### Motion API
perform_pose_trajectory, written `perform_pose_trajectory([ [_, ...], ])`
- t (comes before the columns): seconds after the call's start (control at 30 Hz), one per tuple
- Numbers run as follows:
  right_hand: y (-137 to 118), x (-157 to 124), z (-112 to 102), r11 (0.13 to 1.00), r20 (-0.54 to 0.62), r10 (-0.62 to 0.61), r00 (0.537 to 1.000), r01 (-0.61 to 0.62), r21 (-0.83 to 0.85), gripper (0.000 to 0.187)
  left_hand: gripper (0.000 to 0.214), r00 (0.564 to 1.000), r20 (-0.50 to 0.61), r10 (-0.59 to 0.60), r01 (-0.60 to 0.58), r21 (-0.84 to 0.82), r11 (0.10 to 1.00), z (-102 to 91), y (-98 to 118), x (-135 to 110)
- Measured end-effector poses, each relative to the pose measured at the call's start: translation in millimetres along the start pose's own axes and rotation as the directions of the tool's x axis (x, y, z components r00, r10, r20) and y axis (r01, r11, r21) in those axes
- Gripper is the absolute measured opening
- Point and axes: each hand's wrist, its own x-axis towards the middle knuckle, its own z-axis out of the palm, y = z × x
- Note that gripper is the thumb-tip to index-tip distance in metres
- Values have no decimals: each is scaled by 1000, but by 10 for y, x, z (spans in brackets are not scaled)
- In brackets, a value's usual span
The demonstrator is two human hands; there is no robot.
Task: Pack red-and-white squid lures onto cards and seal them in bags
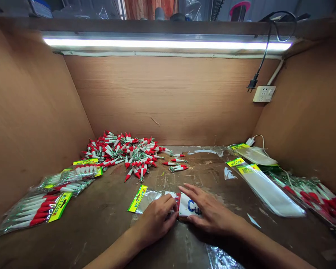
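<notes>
In the head view, a clear plastic bag (151,195) with a yellow "BCT LURE" header (138,198) lies flat on the worktop. My left hand (158,215) rests over the bag's right end, fingers curled and pinched together on it. Against those fingertips sits a small white block (186,207) with blue lettering and a red strip along its left side. My right hand (212,211) spans this block, with fingers over its far edge and the thumb at its near edge. Whatever lies under both palms is hidden.
Red-and-white lures (123,151) are heaped at the back left. Filled packs (39,213) lie at the left. Flat bags (274,190) and a bag of lures (310,192) lie at the right. A plug (252,83) hangs by a socket (264,93).
</notes>
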Motion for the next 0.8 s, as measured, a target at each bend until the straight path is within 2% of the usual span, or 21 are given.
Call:
perform_pose_trajectory([
  [0.13, 21, 3, -36, 999, 58, -19, 998, 21, -46, 59, 5, 995, 61, 73, -68, -73, 995, -18, 29, 7],
  [0.2, 72, 3, -32, 999, 33, -30, 999, 31, -28, 46, 18, 996, 57, 67, -62, -85, 994, -49, 11, 9],
  [0.27, 125, -1, -19, 1000, -3, -29, 1000, 29, -2, 41, 40, 999, 32, 40, -38, -57, 998, -73, -43, 6],
  [0.37, 183, -11, -3, 999, -14, -39, 999, 40, 19, 47, 75, 998, 68, 7, -9, 32, 999, -72, -164, -14],
  [0.47, 205, -6, 13, 997, -25, -62, 998, 63, 40, 52, 86, 989, 143, -20, 10, 72, 997, -44, -244, -36],
  [0.63, 94, 47, 77, 985, -127, -164, 978, 169, 30, 42, 111, 992, 129, -5, -2, 54, 999, -5, -177, 6],
  [0.7, -5, 63, 111, 977, -148, -208, 967, 212, 12, 47, 111, 991, 136, 5, -10, 32, 999, 10, -123, 43],
  [0.8, -140, 59, 155, 971, -179, -235, 955, 238, -4, 70, 91, 991, 135, 1, -5, 31, 1000, 16, -57, 81],
])
